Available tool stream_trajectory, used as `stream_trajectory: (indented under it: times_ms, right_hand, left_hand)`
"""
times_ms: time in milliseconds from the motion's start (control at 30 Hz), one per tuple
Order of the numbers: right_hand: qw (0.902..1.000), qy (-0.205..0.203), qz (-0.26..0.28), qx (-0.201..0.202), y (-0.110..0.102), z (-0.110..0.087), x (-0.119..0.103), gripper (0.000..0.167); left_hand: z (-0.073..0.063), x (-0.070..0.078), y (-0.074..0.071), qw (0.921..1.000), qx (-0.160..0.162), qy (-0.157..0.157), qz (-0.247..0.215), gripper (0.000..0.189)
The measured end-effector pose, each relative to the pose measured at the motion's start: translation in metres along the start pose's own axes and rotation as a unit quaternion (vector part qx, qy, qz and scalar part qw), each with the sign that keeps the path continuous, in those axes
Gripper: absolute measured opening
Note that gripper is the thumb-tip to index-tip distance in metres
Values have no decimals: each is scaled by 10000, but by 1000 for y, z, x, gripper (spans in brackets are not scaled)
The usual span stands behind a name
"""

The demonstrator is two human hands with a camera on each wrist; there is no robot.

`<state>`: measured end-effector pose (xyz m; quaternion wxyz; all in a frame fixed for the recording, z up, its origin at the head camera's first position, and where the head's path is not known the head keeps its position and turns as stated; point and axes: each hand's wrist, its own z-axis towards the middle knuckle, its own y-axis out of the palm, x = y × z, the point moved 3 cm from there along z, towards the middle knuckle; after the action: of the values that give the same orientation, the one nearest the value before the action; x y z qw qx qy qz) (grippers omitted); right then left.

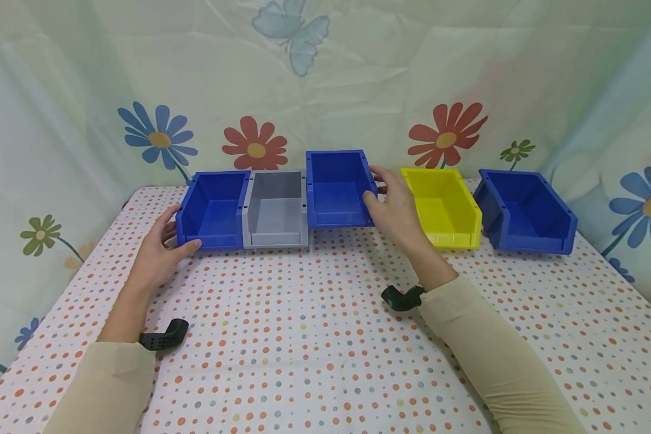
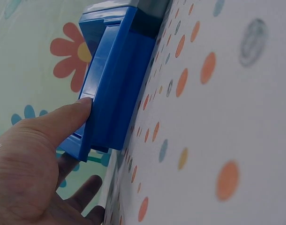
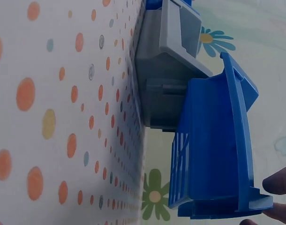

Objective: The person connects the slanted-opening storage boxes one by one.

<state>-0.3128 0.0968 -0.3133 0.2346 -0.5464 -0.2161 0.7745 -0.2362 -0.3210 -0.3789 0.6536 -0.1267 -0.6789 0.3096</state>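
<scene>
Blue plastic forms the raised bin (image 1: 339, 196), held above the worktop (image 1: 282, 337) near the far edge, the right hand (image 1: 395, 208) pinching the bin's right rim. Just left, the grey bin (image 1: 275, 211) adjoins the left-end bin (image 1: 216, 214), whose left side the left hand (image 1: 160, 250) grips, thumb at the front lip. Toward the far right corner stand the yellow bin (image 1: 442, 211) and right-end bin (image 1: 528, 220).

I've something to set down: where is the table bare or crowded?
A wide bare patch of tablecloth lies between left sleeve and right sleeve, in front of the grey bin. Another lies right of that sleeve, before the rightmost blue bin. Crowded: the back, where the right hand holds a raised blue bin beside the grey one.
</scene>
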Motion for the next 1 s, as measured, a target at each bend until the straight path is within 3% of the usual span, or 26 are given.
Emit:
stream_trajectory:
  times_ms: [533,1000]
  right_hand:
    - [9918,-1034,-494,560,7,0,-19,57]
    - [9818,-1641,-799,515,24,-3,-33,60]
  left_hand:
    - [0,0,0,10000,-25,30,-59,91]
    - [-1,1,0,9999,-34,-44,-110,91]
